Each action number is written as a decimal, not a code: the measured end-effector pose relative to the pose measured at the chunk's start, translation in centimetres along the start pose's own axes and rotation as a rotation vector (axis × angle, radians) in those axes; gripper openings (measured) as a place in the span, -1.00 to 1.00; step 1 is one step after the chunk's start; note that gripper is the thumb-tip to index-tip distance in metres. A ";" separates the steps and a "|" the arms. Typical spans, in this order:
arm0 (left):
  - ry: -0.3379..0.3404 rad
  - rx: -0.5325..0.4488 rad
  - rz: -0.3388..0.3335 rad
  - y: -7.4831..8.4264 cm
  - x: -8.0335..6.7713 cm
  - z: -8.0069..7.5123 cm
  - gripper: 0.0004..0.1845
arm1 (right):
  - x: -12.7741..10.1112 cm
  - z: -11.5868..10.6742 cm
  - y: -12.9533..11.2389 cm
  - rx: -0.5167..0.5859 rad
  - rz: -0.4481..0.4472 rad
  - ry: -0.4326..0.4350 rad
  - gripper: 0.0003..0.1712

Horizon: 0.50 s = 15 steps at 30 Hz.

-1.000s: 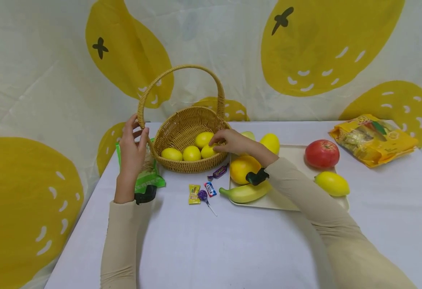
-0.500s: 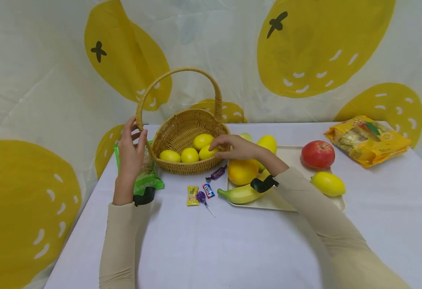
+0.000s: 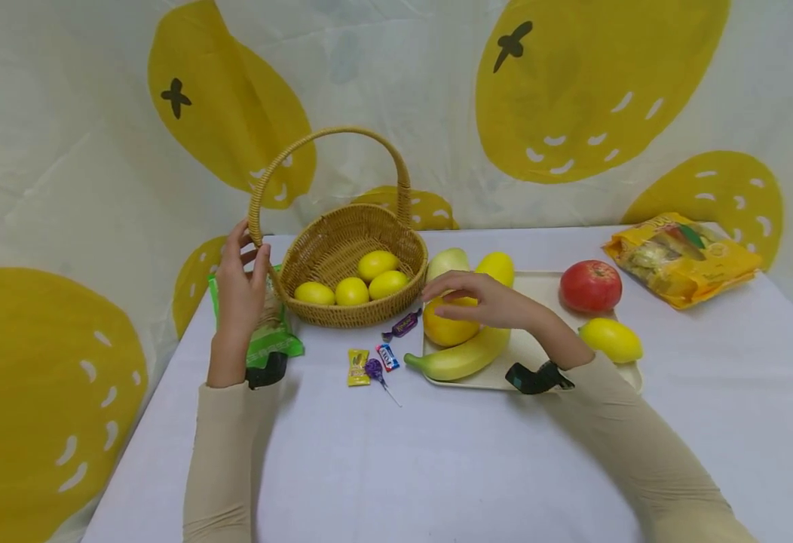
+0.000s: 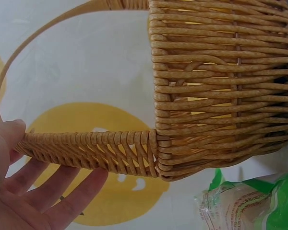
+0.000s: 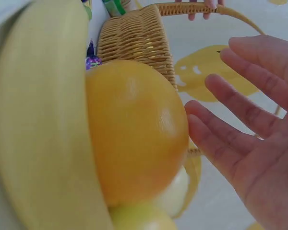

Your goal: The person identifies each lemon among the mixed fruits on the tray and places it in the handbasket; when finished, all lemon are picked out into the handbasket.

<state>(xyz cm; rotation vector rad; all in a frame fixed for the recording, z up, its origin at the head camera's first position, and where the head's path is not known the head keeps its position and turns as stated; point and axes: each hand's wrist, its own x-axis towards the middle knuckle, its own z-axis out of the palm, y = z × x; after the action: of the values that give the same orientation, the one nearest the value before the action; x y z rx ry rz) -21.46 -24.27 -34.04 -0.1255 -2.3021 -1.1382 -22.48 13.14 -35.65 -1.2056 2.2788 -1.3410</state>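
— So, where do we have our hands right now?

— Our left hand [image 3: 239, 290] holds the wicker basket [image 3: 349, 264] by the foot of its handle, thumb on one side of the weave and fingers [image 4: 53, 189] lying fairly straight along the other. Our right hand [image 3: 479, 296] hovers over the orange [image 3: 447, 329] on the cream tray [image 3: 546, 290], fingers [image 5: 240, 120] spread and relaxed, gripping nothing. From the wrist view we see a gap between palm and fruit.

— And what do we see in the basket?

— We count three lemons [image 3: 351, 290] lying together on its floor. The basket stands at the back left of the white table [image 3: 396, 452], just left of the tray.

— What else sits on the tray?

— We see a banana [image 3: 460, 358] against the orange's front, a pale fruit [image 3: 447, 262] and a yellow one [image 3: 497, 266] behind it, then a red apple [image 3: 590, 286] and another lemon [image 3: 611, 339] further right.

— And around it?

— We find a green packet [image 3: 269, 332] beside our left wrist, a few wrapped sweets [image 3: 376, 358] in front of the basket, and a yellow snack bag [image 3: 684, 259] at the far right.
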 end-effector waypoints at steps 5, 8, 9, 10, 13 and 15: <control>-0.006 0.003 -0.005 -0.1 -0.3 0.1 -0.43 | -3.2 -0.7 -0.4 -0.018 -0.001 0.022 -0.69; -0.007 -0.004 0.000 -0.1 -0.3 0.1 -0.44 | -5.0 -1.5 -0.3 -0.025 0.007 0.038 -0.68; -0.005 -0.005 0.003 0.0 -0.3 0.1 -0.44 | -5.6 -1.8 -0.3 -0.030 0.016 0.045 -0.68; -0.001 -0.006 0.008 0.0 -0.2 0.1 -0.44 | -6.1 -2.0 -0.3 -0.039 0.024 0.051 -0.69; 0.009 -0.007 0.020 0.1 -0.1 0.0 -0.45 | -7.6 -2.8 -0.2 -0.070 0.025 0.069 -0.70; 0.014 0.000 0.023 0.0 0.1 -0.1 -0.45 | -8.5 -3.4 -0.1 -0.091 0.019 0.083 -0.70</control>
<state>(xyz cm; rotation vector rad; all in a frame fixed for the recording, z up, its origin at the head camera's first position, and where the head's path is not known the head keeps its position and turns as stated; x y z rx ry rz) -21.47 -24.35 -33.95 -0.1431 -2.2822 -1.1246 -18.96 21.55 -35.40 -1.1734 2.4266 -1.3167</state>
